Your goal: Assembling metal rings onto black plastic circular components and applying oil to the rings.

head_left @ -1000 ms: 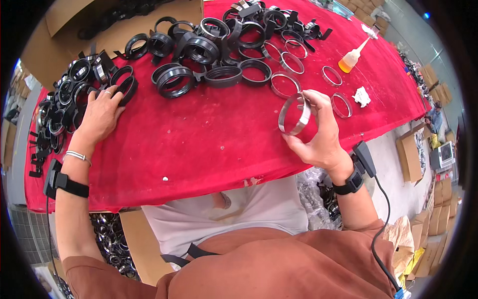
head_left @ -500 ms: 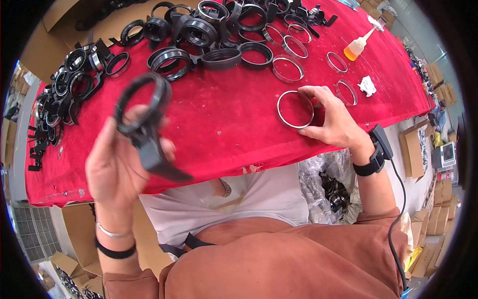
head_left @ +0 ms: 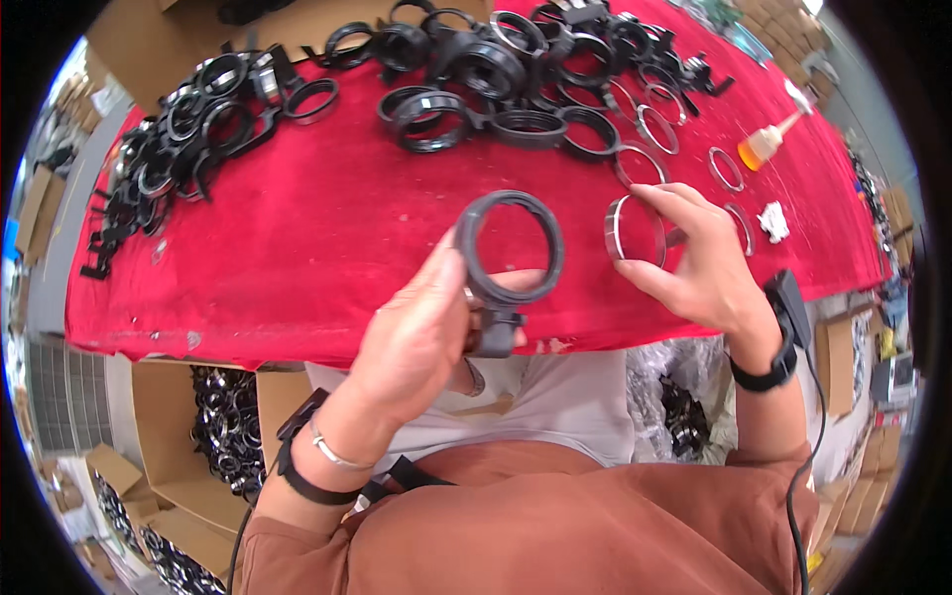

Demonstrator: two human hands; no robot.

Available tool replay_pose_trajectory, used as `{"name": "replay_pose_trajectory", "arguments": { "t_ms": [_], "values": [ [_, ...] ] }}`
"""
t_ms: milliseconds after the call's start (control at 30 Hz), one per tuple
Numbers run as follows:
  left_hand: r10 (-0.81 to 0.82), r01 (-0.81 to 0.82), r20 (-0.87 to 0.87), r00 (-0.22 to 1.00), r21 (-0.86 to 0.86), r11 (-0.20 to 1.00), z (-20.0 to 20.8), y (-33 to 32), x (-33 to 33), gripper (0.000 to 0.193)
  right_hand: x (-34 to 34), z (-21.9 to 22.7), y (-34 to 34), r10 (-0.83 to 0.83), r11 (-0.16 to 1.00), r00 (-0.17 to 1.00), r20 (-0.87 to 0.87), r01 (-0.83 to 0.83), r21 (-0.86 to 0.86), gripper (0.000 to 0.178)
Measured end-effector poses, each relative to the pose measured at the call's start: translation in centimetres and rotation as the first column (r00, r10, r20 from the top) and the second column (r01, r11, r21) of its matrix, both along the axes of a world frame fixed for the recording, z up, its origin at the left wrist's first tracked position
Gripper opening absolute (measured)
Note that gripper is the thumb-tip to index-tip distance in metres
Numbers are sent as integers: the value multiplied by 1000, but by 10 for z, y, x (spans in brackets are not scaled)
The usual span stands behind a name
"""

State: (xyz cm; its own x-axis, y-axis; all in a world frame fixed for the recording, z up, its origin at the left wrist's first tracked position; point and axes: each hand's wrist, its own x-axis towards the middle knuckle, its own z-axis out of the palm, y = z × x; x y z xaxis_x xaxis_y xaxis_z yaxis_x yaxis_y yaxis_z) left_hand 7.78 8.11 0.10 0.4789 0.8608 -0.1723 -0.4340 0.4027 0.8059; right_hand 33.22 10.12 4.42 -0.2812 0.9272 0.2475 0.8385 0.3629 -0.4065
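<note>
My left hand (head_left: 416, 322) is closed around the stem of a black ring-shaped part (head_left: 553, 243), held above the red cloth with its round opening facing up toward me. Beside it on the right, my right hand (head_left: 709, 263) pinches a thin silver metal ring (head_left: 613, 230) between thumb and fingers, tilted so its band shows. A small gap separates the two rings. Past my right hand, more thin metal rings (head_left: 726, 169) lie loose on the cloth.
Black ring parts lie heaped at the table's back (head_left: 486, 69) and in another pile on the left (head_left: 223, 124). A glue-type bottle with amber liquid (head_left: 762, 149) and a crumpled white tissue (head_left: 773, 223) lie right. Below are a carton (head_left: 164, 426) and a clear plastic bag (head_left: 647, 382).
My left hand has swung right with the black ring part, bringing it near the metal ring. My right hand has turned the metal ring from face-on to edge-tilted. The view has shifted.
</note>
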Motion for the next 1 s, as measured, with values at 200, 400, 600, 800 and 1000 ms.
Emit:
{"name": "replay_pose_trajectory", "arguments": {
  "t_ms": [200,400,600,800,1000],
  "values": [
    [11,-7,-33,999,139,990,1,-2,5,52,-52,12,-12,276,959,936,-218,-254,127,68],
    [44,-32,-61,997,187,982,-1,-1,6,52,-70,6,-8,293,946,935,-199,-253,201,69],
    [31,-30,3,1000,308,951,-1,-11,-1,52,-83,11,-16,307,928,946,-101,-275,251,69],
    [164,-114,-162,973,278,954,22,-20,-18,49,-82,-2,-9,41,904,414,-909,-404,-143,55],
    [233,-172,-176,956,306,936,33,-17,-33,44,-84,-9,5,-178,803,369,-912,-481,-352,21]
  ]
}}
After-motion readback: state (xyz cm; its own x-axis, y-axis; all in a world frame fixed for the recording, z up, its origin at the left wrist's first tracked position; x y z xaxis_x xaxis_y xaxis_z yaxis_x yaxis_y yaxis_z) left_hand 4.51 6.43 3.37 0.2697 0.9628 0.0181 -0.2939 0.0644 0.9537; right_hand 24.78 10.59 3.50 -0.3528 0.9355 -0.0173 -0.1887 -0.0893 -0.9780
